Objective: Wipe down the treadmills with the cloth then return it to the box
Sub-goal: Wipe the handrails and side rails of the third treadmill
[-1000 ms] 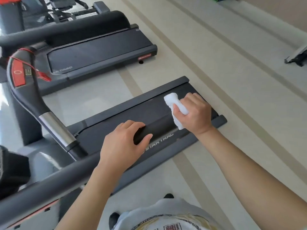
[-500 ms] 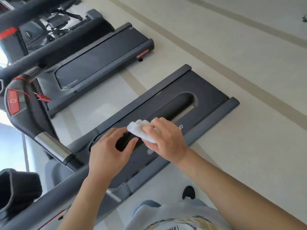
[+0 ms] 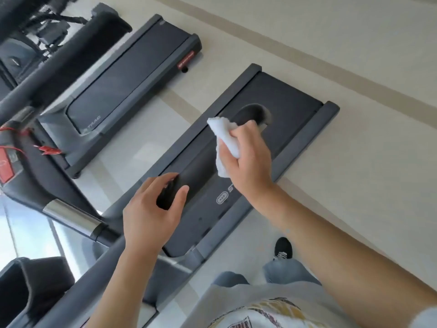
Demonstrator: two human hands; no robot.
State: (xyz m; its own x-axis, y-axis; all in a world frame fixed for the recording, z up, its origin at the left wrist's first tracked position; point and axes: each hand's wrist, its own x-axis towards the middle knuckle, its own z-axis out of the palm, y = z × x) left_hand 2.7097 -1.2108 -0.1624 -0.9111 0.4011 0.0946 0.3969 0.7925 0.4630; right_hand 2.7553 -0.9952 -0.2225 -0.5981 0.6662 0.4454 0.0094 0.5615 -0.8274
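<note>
Cloth on the handrail, with bare rail ahead of our right hand

We grip the bunched white cloth [image 3: 223, 143] in our right hand [image 3: 248, 162], fingers curled over it and pressing it onto the near treadmill's dark handrail [image 3: 198, 171]. The rail's long axis runs diagonally from lower left up to its rounded end at upper right, just beyond the cloth. Our left hand [image 3: 151, 209] sits lower on the same rail, fingers and thumb curled around it. The box is not in view.

Bright daylight, soft shadows, motion blur, wide-angle edge distortion
</note>
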